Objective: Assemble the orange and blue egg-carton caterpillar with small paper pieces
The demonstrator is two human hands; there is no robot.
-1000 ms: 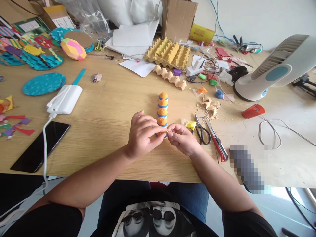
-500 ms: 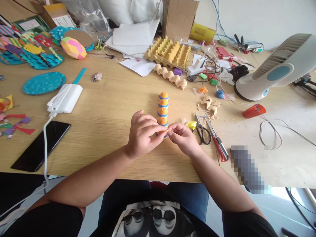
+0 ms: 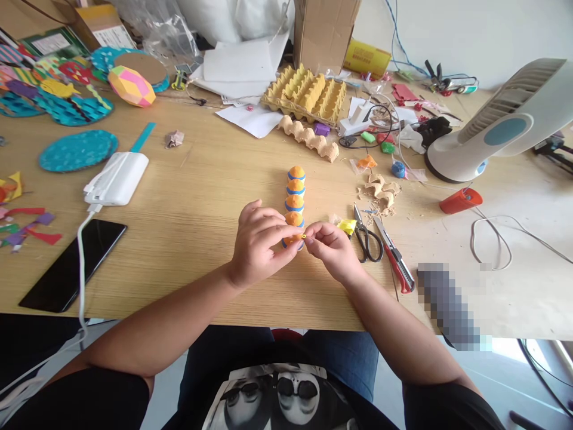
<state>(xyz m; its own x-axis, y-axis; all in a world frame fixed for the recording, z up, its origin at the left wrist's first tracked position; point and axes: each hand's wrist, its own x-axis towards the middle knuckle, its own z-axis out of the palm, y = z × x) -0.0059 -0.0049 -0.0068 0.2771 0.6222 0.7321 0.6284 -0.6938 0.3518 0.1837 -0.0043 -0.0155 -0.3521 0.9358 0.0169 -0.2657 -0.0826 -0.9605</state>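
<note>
A small piece of yellow clay (image 3: 304,236) is pinched between the thumb and index finger of my right hand (image 3: 330,249). My left hand (image 3: 263,242) faces it from the left, its thumb and index finger slightly apart and their tips close to the piece. Beneath the hands stands a row of egg-carton cups (image 3: 294,203) with orange clay tops and blue bands, pointing away from me. My fingers partly cover its nearest cup. Just beyond the right hand lies yellow clay in a wrapper (image 3: 347,226).
Black-handled scissors (image 3: 369,243) and a red utility knife (image 3: 398,260) lie to the right. Farther back are a yellow egg tray (image 3: 308,95), a plain carton strip (image 3: 308,138) and a white fan (image 3: 487,131). A power bank (image 3: 117,179) and phone (image 3: 74,266) sit left.
A gap has opened between my left thumb and index finger, with orange showing through. The yellow piece now sits at my right fingertips. The row of cups stays in place.
</note>
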